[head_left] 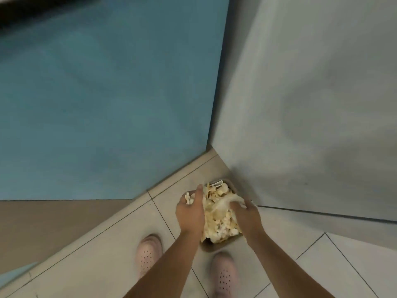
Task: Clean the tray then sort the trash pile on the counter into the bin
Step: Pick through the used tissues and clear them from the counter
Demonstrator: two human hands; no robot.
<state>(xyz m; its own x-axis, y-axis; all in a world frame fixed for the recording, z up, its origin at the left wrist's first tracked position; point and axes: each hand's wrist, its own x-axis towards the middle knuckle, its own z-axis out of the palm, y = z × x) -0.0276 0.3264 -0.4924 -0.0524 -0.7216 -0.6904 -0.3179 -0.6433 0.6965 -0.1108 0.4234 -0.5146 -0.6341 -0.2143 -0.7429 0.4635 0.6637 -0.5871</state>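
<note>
A brown bin (217,247) stands on the floor in the corner, filled to the rim with pale yellow and white scraps (219,222). Both my hands are down over it. My left hand (190,211) is at the bin's left side, its fingers curled round a few pale scraps (189,198). My right hand (247,215) is at the right side and pinches a long whitish piece (225,202) that lies across the top of the pile. The frame is blurred, and the tray and counter are out of view.
A blue panel (107,104) rises on the left and a grey wall (311,93) on the right; they meet just behind the bin. Pale floor tiles (103,254) lie around it. My two feet in pink perforated shoes (148,253) stand just in front.
</note>
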